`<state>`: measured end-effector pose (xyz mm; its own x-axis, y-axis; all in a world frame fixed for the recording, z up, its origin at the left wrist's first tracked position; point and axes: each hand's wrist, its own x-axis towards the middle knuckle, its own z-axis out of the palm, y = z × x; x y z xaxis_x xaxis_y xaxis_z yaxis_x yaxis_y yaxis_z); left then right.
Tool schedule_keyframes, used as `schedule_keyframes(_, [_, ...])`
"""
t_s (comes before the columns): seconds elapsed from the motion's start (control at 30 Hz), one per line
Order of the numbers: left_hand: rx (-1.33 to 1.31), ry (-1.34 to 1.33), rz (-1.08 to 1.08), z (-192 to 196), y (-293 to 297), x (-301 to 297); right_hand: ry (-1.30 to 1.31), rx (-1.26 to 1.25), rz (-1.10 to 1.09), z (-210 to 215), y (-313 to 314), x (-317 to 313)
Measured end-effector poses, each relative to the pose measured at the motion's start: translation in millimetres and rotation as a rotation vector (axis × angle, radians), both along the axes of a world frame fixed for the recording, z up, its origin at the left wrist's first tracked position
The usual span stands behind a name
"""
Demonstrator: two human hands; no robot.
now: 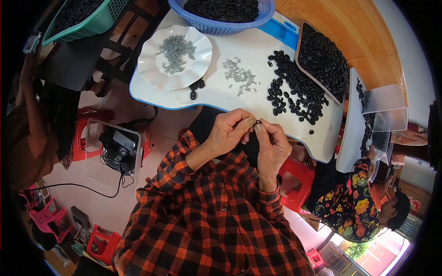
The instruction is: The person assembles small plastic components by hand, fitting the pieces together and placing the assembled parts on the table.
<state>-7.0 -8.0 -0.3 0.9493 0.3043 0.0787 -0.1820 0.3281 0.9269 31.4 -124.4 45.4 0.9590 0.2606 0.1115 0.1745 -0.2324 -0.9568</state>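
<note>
At the near edge of the white table (pixel 221 99), both of my hands are closed in a pinch and meet fingertip to fingertip. A small black piece (pixel 257 122) shows between them, mostly covered by the fingers. My left hand (pixel 231 132) grips it from the left, and my right hand (pixel 272 149) from the right. Beyond them lies a loose scatter of short pale translucent pieces (pixel 239 76). A heap of small black oval pieces (pixel 297 87) spreads to the right. Several more black oval pieces (pixel 193 94) sit near the left edge.
A white scalloped plate (pixel 149 69) carries many grey translucent pieces. Behind it stands a blue basket (pixel 221 29) of black pieces. A tray (pixel 298 57) of black pieces lies at right. A co-worker in a floral top (pixel 343 202) sits at another white table (pixel 348 133).
</note>
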Motion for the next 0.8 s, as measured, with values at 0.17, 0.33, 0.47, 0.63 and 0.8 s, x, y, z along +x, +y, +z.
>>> schedule_keyframes(0.17, [-0.067,0.025,0.016,1.6,0.5,2.0,0.053,-0.012,-0.027,-1.1,0.1,2.5])
schedule_keyframes(0.33, [0.106,0.042,0.062,-3.9,1.8,0.6,0.058,-0.012,-0.009,-2.2,0.2,1.8])
schedule_keyframes(0.47, [0.163,0.067,0.08,-3.2,1.0,1.0,0.055,0.012,-0.023,-3.8,1.3,1.2])
schedule_keyframes(0.63, [0.396,-0.002,0.185,-2.1,0.3,2.0,-0.067,-0.007,0.007,-5.3,0.1,2.6])
schedule_keyframes(0.8, [0.286,0.018,0.122,1.3,1.6,0.3,-0.068,-0.01,0.014,-5.5,-1.1,2.1])
